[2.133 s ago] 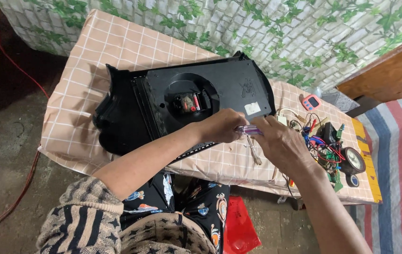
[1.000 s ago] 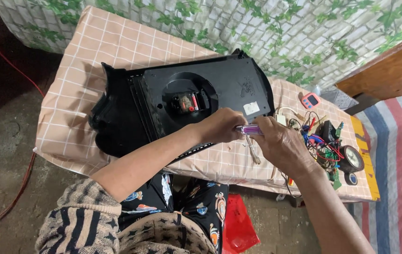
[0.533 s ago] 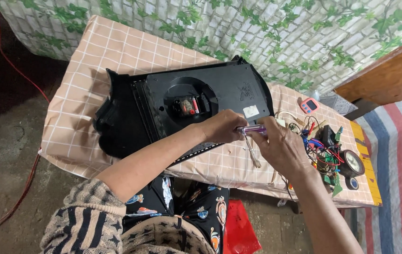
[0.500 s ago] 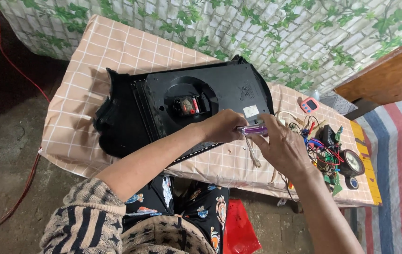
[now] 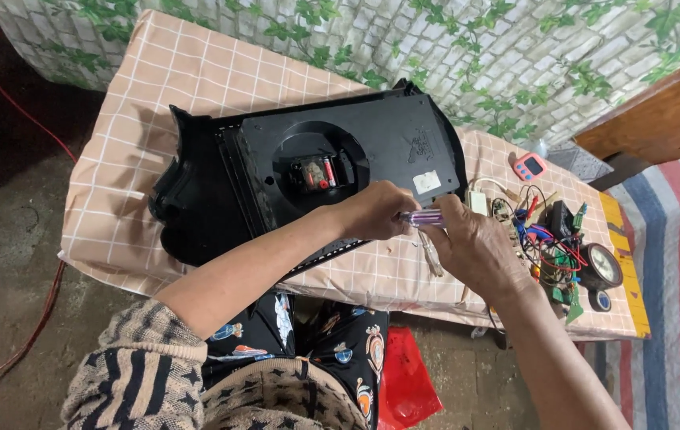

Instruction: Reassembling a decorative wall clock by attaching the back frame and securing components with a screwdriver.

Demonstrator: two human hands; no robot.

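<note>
Nearest, two bare hands meeting at the table's front edge: left hand (image 5: 373,211) curled over the tip end of one translucent purple-handled screwdriver (image 5: 422,216), right hand (image 5: 473,247) clenched around its handle. Tool tip hidden under the left fingers, at the near edge of one large black plastic clock back panel (image 5: 332,171) lying flat on the checked peach tablecloth (image 5: 157,87). Round recess in the panel holding one clock movement (image 5: 320,171) with one battery. To the right, a tangle of wires and circuit boards (image 5: 551,247), uncountable; one small round clock face (image 5: 604,267); farther back, one small pink timer (image 5: 529,166).
</note>
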